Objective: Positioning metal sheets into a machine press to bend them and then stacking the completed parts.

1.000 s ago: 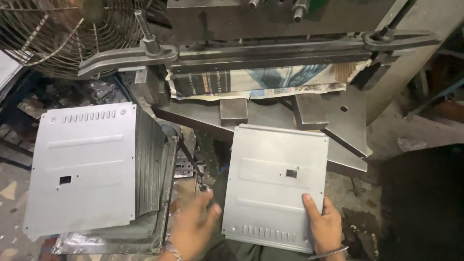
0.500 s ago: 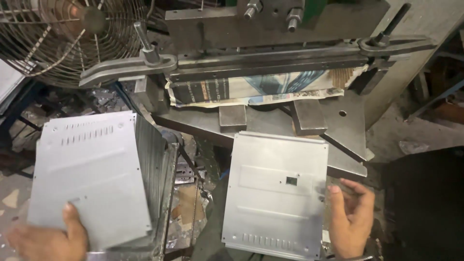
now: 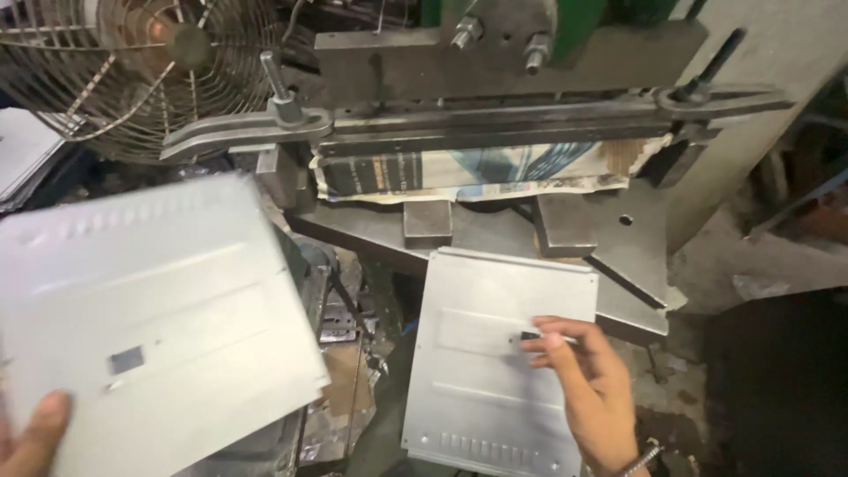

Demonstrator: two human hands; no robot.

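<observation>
Two grey sheet-metal panels, one at each hand, before a press.

The left hand (image 3: 31, 437), of which only a thumb and part of the palm show at the frame's lower left corner, grips the blurred left panel (image 3: 159, 318), lifted and tilted. The right hand (image 3: 587, 380), fingers loosely curled, rests its fingertips at the small rectangular slot of the right panel (image 3: 495, 362), which lies flat below the press bed (image 3: 495, 225). One wire-guarded fan (image 3: 132, 62) stands upper left. Printed paper (image 3: 477, 172) is wedged under the clamp bar (image 3: 477, 119). Metal scraps (image 3: 340, 318) lie between the two panels.
</observation>
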